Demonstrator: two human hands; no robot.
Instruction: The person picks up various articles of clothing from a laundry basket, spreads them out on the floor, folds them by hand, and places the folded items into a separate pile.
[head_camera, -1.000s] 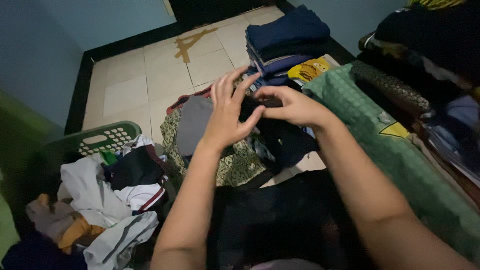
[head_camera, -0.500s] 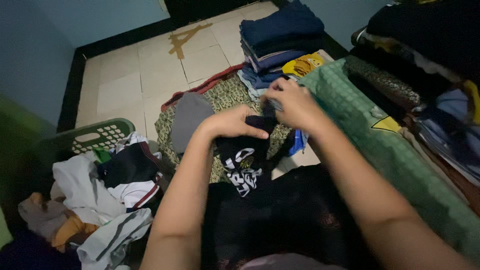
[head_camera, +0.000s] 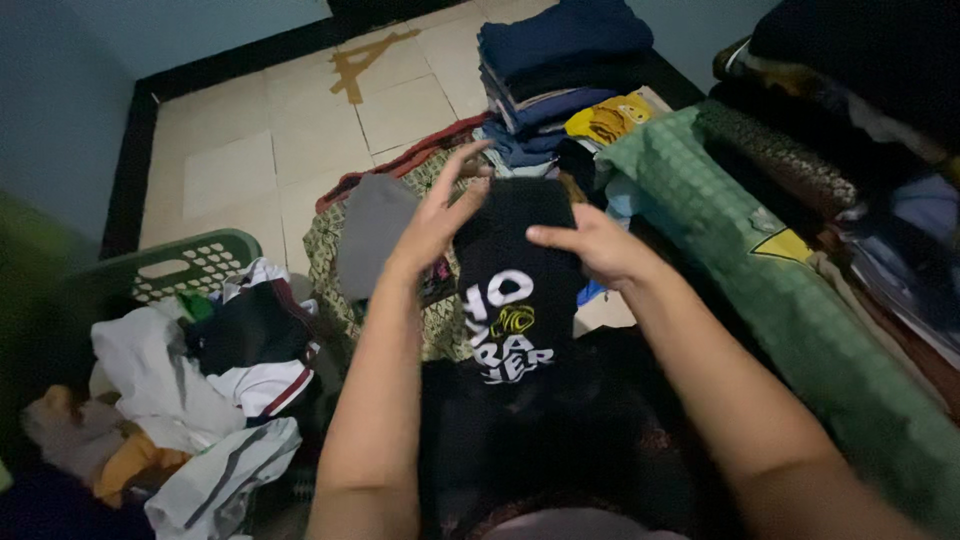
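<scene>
Left hand (head_camera: 435, 225): raised over the lap, fingers (head_camera: 462, 165) spread and nearly straight, its palm side laid against the left edge of the black garment; it presses flat and clasps nothing
Right hand (head_camera: 590, 245): on the right edge of the same garment, fingers loosely curved with the thumb pointing left across the cloth; whether cloth is pinched beneath them cannot be told
Black garment (head_camera: 520, 290): a folded dark piece with white lettering and a small yellow mark on its front, lying lengthwise between the two hands, its near end on the dark lap cloth, its far end toward the folded stack
Lap cloth (head_camera: 560, 430): dark fabric spread over the person's knees, under the garment's lower part
Patterned cloth (head_camera: 335, 255): green and yellow print lying on the floor under the work, with a red edge on its far side
Grey piece (head_camera: 372, 235): lies on the patterned cloth, just beside the left hand
Folded stack (head_camera: 560, 50): dark blue and blue clothes piled beyond the hands, with a yellow printed piece (head_camera: 610, 118) at its right foot
Green basket (head_camera: 165, 268): at the left, its perforated rim showing, filled with loose white, black and orange laundry (head_camera: 190, 400)
Green checked cloth (head_camera: 800, 300): runs along the right, beside the right forearm, dark heaped clothes beyond it
Floor (head_camera: 250, 150): pale tiles with a dark border
</scene>
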